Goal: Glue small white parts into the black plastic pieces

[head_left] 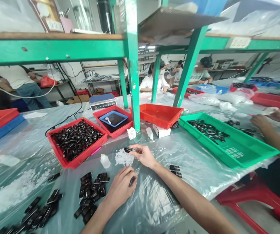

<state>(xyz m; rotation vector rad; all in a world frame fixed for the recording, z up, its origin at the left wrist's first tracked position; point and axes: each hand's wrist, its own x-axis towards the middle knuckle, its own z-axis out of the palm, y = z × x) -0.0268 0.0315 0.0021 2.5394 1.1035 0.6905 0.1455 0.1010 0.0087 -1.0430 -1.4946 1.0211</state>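
Note:
My right hand (144, 156) pinches a small black plastic piece (127, 149) over a heap of small white translucent bits (123, 158). Closer to me, my left hand (124, 182) is curled around another dark piece (131, 181), whose end shows between the fingers. A squeeze bottle (105, 161) stands just beyond the left hand. Several black plastic pieces (91, 191) lie stacked left of my left forearm. Two or so similar pieces (175, 170) rest to the right of my right arm.
A red tray (78, 165) full of black pieces stands at the left. The green tray (227, 159) is at the right, near a co-worker's hands (263, 122). A green shelf post (134, 81) rises ahead, beside an orange-red tray (156, 120). More white bits (15, 188) lie at far left.

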